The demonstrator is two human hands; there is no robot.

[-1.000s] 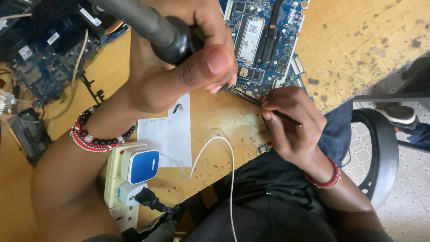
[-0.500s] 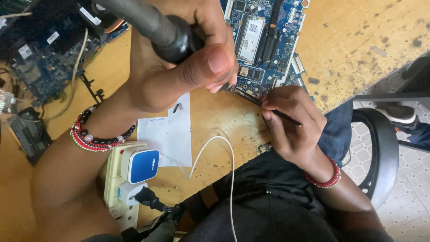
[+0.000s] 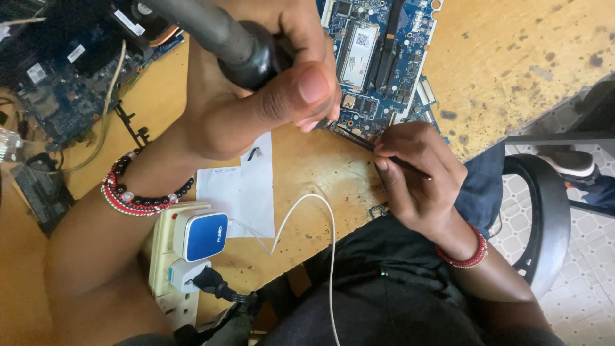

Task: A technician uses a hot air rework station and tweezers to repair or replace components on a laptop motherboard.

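My left hand is closed around a thick dark tool handle that runs up to the top left, held over the lower edge of a blue circuit board. My right hand pinches thin black tweezers whose tip touches the board's lower edge. Where the dark tool's tip meets the board is hidden behind my left fingers. Both wrists wear red bead bracelets, the left with black beads too.
A white power strip with a blue and white plug adapter and a black plug sits at the lower left. A white cable loops over the wooden table. White paper, another dark circuit board, a black stool.
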